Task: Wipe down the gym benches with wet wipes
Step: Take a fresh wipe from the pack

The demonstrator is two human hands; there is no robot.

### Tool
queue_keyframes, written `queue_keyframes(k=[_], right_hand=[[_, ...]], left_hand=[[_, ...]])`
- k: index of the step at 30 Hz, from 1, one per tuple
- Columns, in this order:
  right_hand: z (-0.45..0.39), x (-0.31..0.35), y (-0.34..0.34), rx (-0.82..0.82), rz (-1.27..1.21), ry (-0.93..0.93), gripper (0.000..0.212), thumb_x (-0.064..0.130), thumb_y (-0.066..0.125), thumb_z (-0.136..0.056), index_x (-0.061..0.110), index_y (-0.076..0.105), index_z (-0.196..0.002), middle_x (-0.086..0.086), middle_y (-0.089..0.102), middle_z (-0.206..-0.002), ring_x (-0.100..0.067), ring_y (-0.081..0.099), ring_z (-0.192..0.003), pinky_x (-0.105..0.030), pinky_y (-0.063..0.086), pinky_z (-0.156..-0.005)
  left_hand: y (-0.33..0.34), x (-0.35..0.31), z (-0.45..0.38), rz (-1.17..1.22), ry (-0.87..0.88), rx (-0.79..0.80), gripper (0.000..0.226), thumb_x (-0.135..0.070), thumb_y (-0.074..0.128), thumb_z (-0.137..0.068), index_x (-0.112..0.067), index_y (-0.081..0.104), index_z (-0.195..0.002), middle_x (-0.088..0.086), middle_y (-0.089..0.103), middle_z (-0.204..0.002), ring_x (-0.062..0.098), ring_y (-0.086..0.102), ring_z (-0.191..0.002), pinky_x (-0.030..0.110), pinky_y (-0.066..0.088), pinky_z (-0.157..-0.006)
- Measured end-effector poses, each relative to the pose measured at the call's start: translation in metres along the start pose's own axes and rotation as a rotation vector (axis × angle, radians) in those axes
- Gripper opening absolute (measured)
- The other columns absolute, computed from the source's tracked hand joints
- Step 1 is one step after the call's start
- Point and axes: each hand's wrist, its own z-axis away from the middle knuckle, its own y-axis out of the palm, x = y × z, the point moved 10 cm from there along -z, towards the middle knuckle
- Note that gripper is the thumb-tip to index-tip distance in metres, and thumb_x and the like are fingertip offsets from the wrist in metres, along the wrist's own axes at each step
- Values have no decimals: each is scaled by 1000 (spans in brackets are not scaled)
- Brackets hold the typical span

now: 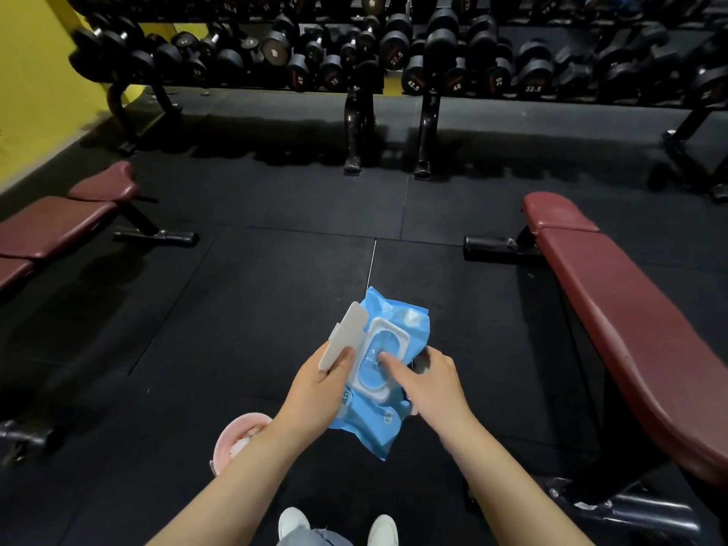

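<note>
My left hand (321, 382) grips a blue pack of wet wipes (398, 321) from below, its thumb on the flipped-up white lid (346, 333). My right hand (427, 378) rests on the pack's right side, with its index finger pressed into the blue seal inside the white opening (380, 358). No wipe shows outside the pack. A dark red gym bench (630, 329) runs along my right. Another dark red bench (55, 226) stands at the left.
A pink bin (236, 437) with crumpled white wipes sits on the black rubber floor (244, 309) by my left forearm. A long rack of black dumbbells (394, 53) lines the far side. A yellow wall (35, 92) is at the left. My white shoes (293, 522) show at the bottom.
</note>
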Motion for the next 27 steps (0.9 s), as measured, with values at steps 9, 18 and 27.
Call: queue_keyframes(k=[9, 18, 27], right_hand=[[0, -37, 16, 131, -267, 312, 69, 68, 77, -57, 17, 68, -104, 1, 76, -94, -20, 73, -88, -44, 59, -83], [-1, -43, 5, 37, -205, 311, 41, 47, 63, -88, 9, 59, -103, -3, 64, -88, -13, 58, -71, -26, 43, -55], [5, -33, 11, 120, -386, 273, 62, 71, 55, -77, 17, 70, -104, -5, 75, -97, -26, 73, -90, -51, 56, -88]], left_hand=[[14, 0, 5, 0, 14, 130, 19, -28, 48, -102, -32, 64, -113, -10, 72, -106, 17, 66, -108, 28, 53, -88], [26, -13, 6, -242, 184, 304, 38, -56, 52, -85, -55, 59, -122, -18, 54, -120, -1, 50, -120, 21, 40, -100], [9, -15, -5, -330, 173, 110, 36, -28, 67, -91, -57, 62, -111, -27, 55, -113, -9, 50, -111, 11, 43, -84]])
